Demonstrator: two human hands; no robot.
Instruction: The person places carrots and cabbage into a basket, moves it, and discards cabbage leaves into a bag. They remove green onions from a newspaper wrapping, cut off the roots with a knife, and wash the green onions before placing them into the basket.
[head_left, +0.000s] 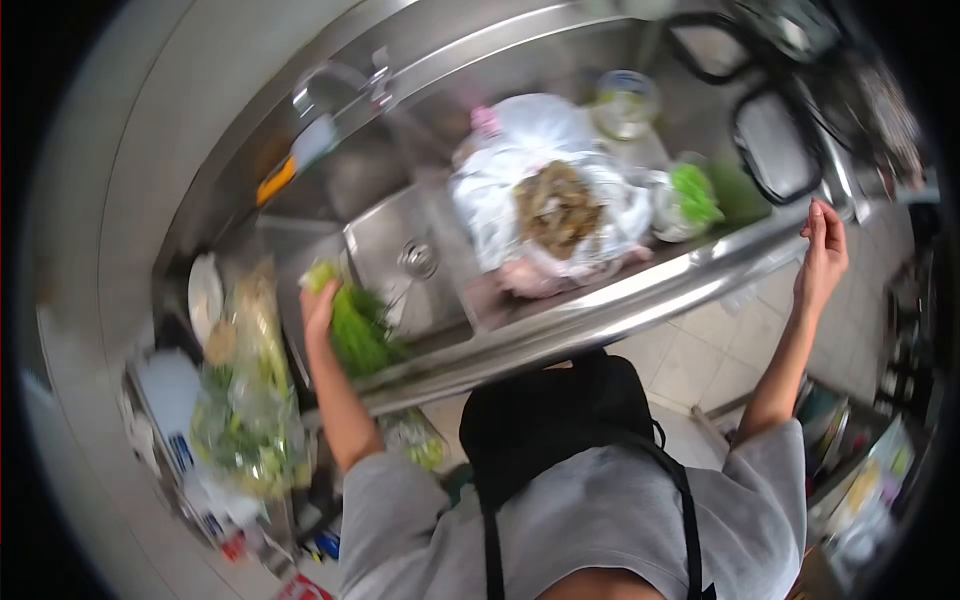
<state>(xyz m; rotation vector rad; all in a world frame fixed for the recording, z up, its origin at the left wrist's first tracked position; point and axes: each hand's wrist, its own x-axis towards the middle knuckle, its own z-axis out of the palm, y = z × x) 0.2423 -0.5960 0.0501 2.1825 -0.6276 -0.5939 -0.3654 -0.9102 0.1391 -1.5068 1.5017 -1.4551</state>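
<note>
Nearest us is our own grey shirt (600, 500), with a black apron (560, 410) over it. Beyond runs the steel surface (690, 268). Midway along it sits a big white bag (480, 210), open around a damp-looking brown heap (560, 210). The square basin (375, 235) is sunk left of that, drain (417, 260) showing.

Our left grip (319, 308) is closed round the pale end of the greens (358, 325) at the basin's front left corner. They look fresh: a bright, feathery bunch, fronds fanning towards the front edge, blurred here. We judge the step in hand to be handling them at the basin; such loose, soft fronds call for a light, steady hold by the stalk end.

Our right grip (822, 262) is raised just beyond the surface's front right edge, near a black frame (812, 130). Its fingers are drawn together; we cannot tell whether they pinch anything. Smaller still, a tub (626, 103) stands behind the bag.
</note>
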